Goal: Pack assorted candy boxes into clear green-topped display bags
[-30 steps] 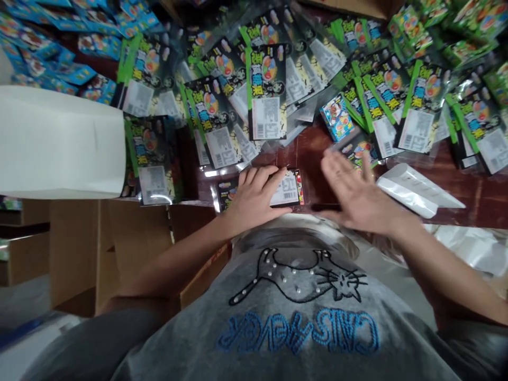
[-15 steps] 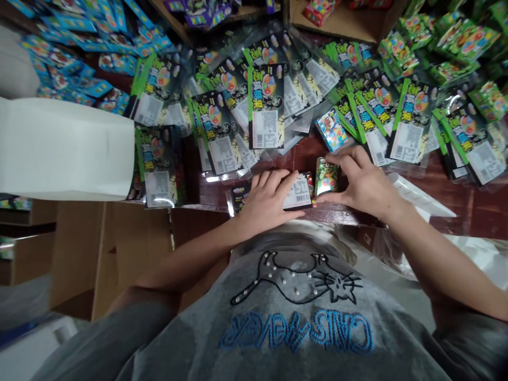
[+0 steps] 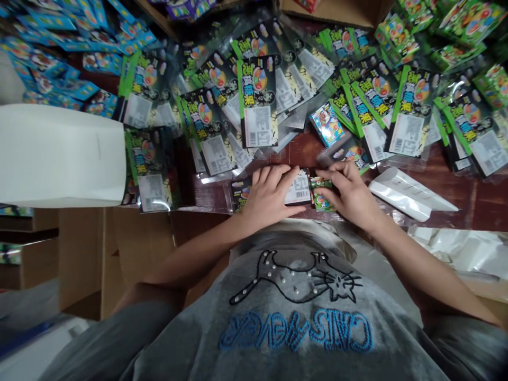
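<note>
My left hand (image 3: 270, 194) lies spread on a black packet (image 3: 298, 189) with a white label, near the table's front edge. At the packet's right end is a small green box (image 3: 323, 201), pinched between the thumb and fingers of my right hand (image 3: 349, 193). The fingers partly cover the box. Just beyond my right hand rests another black packet (image 3: 350, 153) in clear film. A small blue and white box (image 3: 327, 125) sits behind it.
Many black and green packets (image 3: 257, 100) overlap across the table (image 3: 440, 196). Blue boxes (image 3: 83, 42) are heaped at the back left, green boxes (image 3: 468, 26) at the back right. A white sheet (image 3: 59, 156) is at the left; a folded white piece (image 3: 410, 193) lies at the right.
My right hand has moved slightly left and down with the green box, which now meets the packet's right end. The black packet beyond the hand has come into view.
</note>
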`<state>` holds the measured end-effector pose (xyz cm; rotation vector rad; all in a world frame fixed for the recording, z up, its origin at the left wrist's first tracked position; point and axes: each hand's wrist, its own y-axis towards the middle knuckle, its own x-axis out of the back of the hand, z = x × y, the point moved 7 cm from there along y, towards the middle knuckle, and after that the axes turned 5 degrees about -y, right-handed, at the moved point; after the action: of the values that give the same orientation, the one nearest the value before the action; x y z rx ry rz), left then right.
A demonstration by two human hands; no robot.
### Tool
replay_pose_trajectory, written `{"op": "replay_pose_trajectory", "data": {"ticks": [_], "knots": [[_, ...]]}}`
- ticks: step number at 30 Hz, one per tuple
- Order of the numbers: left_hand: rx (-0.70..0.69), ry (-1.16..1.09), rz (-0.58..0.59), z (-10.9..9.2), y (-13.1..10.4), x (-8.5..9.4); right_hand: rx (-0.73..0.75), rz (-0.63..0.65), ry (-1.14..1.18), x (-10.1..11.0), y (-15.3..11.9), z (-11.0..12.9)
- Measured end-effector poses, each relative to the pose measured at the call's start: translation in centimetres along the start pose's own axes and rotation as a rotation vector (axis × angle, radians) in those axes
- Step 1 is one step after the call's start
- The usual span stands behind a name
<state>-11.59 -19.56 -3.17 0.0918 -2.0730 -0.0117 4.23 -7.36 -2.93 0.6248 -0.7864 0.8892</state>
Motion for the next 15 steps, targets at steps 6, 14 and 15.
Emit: {"op": "replay_pose_trajectory", "data": {"ticks": [6, 14, 15], "knots": [[-0.026, -0.087, -0.033, -1.6, 0.7, 0.7, -0.251, -0.053, 0.230, 1.1, 0.5, -2.8], [0.204, -0.806, 0.101, 1.0, 5.1, 0.4, -0.266, -0.219, 0.328, 3.1, 3.2, -3.2], [0.218, -0.913, 0.112, 1.0, 6.0, 0.3, -0.253, -0.240, 0.324, 3.8, 3.9, -3.5]]}}
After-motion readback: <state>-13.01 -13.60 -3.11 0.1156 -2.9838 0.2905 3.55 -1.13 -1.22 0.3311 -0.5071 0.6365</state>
